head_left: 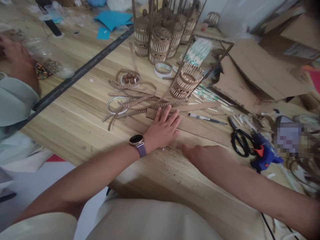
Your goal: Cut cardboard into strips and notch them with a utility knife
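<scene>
My left hand point(163, 128), with a watch on the wrist, lies flat with its fingers spread over cardboard strips. One flat cardboard strip point(203, 132) runs out to the right from under it, and another narrow strip point(197, 107) lies just beyond the fingertips. My right hand point(193, 152) is low over the wooden table beside the left hand. Its fingers are blurred and partly hidden, so I cannot tell whether they hold anything. Thin corrugated cardboard strips point(142, 98) lie in a loose pile past my left hand. Small brown crumbs are scattered near my right hand.
A pen point(207, 118), black-handled scissors point(240, 141) and a blue glue gun point(265, 155) lie to the right. Beyond stand stick-and-cardboard cylinders point(160, 41), tape rolls point(163, 70) and a dish of brown balls point(130, 79). Cardboard boxes point(272, 70) crowd the right; another person's hand point(18, 58) is at left.
</scene>
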`<state>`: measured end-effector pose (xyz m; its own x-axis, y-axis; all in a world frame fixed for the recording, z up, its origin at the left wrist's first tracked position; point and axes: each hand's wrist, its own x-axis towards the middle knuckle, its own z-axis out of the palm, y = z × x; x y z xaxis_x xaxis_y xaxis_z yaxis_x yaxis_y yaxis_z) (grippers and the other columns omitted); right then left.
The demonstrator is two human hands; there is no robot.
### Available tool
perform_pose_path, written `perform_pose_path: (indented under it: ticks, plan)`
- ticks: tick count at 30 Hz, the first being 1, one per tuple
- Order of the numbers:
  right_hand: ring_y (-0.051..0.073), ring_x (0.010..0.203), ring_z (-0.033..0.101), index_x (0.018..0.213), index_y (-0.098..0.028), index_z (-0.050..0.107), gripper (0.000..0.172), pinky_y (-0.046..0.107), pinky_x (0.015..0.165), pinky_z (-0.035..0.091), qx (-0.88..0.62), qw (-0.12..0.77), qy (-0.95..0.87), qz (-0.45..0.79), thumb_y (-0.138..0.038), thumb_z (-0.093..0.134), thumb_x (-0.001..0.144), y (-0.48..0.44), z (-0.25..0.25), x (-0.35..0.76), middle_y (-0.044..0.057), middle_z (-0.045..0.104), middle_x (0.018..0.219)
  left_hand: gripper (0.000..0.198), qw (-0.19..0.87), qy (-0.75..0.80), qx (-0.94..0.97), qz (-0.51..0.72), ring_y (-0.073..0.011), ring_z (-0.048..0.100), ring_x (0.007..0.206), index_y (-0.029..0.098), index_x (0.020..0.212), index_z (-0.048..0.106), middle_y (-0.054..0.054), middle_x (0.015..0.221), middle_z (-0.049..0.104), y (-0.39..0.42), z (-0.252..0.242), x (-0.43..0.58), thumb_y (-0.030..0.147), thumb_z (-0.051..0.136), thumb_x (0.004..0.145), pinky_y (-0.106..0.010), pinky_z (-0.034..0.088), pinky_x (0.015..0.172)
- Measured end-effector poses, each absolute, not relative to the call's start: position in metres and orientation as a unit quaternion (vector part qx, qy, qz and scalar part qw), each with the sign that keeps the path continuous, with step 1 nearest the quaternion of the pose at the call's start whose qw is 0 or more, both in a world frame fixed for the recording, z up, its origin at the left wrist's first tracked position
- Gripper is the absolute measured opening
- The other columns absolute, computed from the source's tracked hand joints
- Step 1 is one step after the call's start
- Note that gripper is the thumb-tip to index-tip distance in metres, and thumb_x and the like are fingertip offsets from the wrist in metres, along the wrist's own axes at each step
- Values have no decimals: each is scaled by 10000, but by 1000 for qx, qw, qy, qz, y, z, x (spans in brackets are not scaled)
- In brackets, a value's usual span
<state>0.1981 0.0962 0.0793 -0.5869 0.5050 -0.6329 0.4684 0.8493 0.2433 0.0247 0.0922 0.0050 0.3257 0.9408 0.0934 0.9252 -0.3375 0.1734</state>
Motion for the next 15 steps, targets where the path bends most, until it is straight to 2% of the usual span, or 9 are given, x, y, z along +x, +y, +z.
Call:
perform_pose_path:
  ticks: [15]
  plan:
    - [272,761,764,1202,-219,628,486,286,523,543,303,386,871,18,42,471,824,94,90,196,90,765,852,595,24,580,810,84,-423,143,1504,74,1499,397,-155,1623,277,92,6,25,422,412,1017,-662,163,1187]
